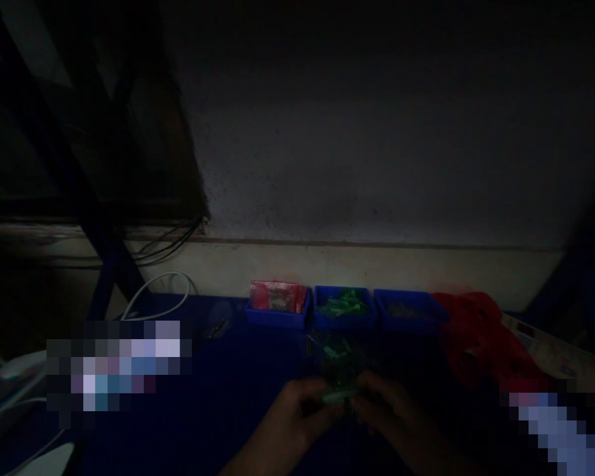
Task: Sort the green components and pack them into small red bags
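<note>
My left hand (297, 416) and my right hand (394, 406) come together low in the middle of the view, fingers bent inward. Between their fingertips they pinch a small pale green strip-like piece (340, 395); its exact kind is too dark to tell. Just beyond my fingers lie more green pieces (337, 347), perhaps in clear plastic, with a few thin metallic bits (308, 345) beside them. Farther back, a blue tray (346, 321) holds similar green pieces.
On the dark blue table (203, 396), another blue tray (277, 319) holds red-and-clear packets (277, 296). A third blue tray (411, 322) contains small dim items. Red plastic (476, 337) lies at right. A white cable (156, 281) loops at left, before the wall (377, 165).
</note>
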Demonstrator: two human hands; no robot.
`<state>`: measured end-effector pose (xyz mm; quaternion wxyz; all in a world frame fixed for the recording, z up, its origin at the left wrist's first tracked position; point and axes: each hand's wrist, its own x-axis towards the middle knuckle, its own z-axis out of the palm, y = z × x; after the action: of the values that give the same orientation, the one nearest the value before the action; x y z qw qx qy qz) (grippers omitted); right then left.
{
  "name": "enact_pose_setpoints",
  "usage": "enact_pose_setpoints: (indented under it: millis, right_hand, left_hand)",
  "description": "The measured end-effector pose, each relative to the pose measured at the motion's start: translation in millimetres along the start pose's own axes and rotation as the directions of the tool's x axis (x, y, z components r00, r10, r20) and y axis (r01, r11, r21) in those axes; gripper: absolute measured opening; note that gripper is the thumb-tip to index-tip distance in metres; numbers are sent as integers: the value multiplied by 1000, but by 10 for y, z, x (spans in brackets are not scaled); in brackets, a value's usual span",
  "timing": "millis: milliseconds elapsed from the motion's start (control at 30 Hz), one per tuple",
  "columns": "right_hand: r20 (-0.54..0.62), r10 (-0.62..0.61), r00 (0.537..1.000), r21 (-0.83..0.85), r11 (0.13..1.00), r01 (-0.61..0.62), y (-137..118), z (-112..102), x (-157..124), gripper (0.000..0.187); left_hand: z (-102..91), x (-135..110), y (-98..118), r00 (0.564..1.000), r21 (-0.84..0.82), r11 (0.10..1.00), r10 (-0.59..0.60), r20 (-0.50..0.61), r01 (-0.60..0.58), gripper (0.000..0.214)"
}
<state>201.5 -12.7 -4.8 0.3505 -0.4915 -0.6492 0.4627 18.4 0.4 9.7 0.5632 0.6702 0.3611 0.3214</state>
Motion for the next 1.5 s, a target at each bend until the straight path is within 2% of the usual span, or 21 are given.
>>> enact_pose_setpoints:
  millis: [367,567,767,1000,1267,1500]
  right_hand:
    - [-4,33,999,23,999,-32,73,-2,-34,25]
    - [16,-15,1000,39,999,14,28,-5,-18,24]
    - [5,43,999,91,995,-43,25,-5,-44,23]
    - [-28,32,999,103,994,-29,13,4,-13,14]
    - [2,1,1000,104,995,-1,44,-8,11,22]
    - [21,2,1000,142,990,-5,30,0,15,26]
  left_hand:
    - [-6,-6,45,995,-61,996,67,70,-62,17]
    - [-2,-13,35,998,-11,998,55,38,-55,20]
    - [-4,-16,69,995,-21,997,82,54,-81,19]
    - [-5,-15,73,997,0,997,74,13,-74,22]
    - [-28,0,55,997,13,997,79,16,-79,28]
    - [-5,-9,27,999,12,999,35,38,-35,31]
